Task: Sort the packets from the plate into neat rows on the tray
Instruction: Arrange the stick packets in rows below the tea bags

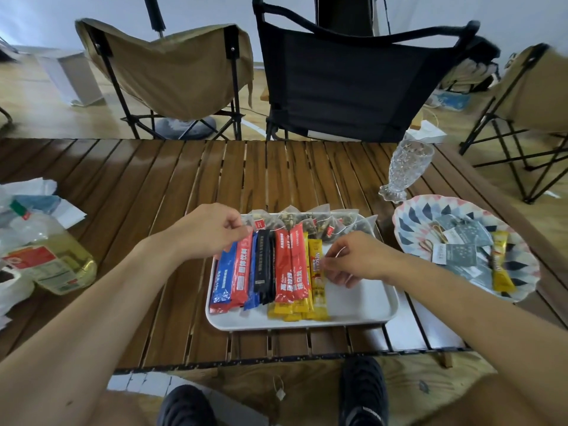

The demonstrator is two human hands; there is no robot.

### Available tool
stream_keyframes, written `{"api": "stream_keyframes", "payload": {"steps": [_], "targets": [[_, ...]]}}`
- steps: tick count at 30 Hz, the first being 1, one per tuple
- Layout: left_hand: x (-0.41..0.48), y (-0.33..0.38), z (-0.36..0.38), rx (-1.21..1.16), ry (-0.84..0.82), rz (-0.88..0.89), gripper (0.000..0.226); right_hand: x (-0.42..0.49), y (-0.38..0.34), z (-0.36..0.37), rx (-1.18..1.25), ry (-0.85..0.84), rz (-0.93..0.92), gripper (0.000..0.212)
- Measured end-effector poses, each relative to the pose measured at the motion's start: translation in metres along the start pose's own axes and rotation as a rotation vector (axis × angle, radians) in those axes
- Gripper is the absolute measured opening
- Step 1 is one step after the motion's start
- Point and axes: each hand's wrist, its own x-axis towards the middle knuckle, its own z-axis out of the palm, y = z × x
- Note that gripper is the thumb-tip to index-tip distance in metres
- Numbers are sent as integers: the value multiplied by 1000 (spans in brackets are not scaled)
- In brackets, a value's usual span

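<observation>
On tray (353, 305), colourful stick packets (270, 269)

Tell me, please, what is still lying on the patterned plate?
On the patterned plate lie one yellow stick packet at its right side and several grey-blue tea sachets with white tags. The sachets overlap, so their exact number, and anything beneath them, cannot be seen.

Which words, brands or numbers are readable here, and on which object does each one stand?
"NESCA...": top of the yellow stick packet on the white tray, partly hidden by the right hand.
Red stick packets: large white characters, too blurred to read.
Oil bottle label: unreadable.
Grey sachets on the plate: too small.
</observation>
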Motion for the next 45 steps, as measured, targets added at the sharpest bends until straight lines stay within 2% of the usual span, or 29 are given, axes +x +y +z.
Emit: {"api": "stream_keyframes", "payload": {"steps": [7,10,14,18,21,23,26,34,36,40,43,45], "targets": [[13,40,11,51,-16,55,27,-11,22,-48,12,182,-43,16],[20,63,19,72,-34,94,30,-21,44,-81,-22,339,3,18],[32,84,29,99,-29,127,36,-29,98,-129,-178,610,204,24],[37,102,38,98,-39,132,35,-46,150,-157,-268,767,458,28],[37,108,41,100,-52,126,33,-53,169,-162,-255,806,531,46],[38,109,41,106,-72,123,33,-55,172,-164,-211,787,553,41],[37,106,41,107,-65,119,34,-56,171,-166,-276,734,583,32],[31,84,29,76,-21,119,37,-64,170,-173,-341,737,673,32],[27,76,23,61,-8,116,34,-68,162,-178,-335,809,629,28],[20,57,13,50,38,76,29,-66,135,-177,-254,1002,317,20],[14,43,5,13,60,45,26,-56,98,-152,-108,933,133,9],[11,32,1,-4,68,29,24,-48,69,-130,12,806,41,14]]}}
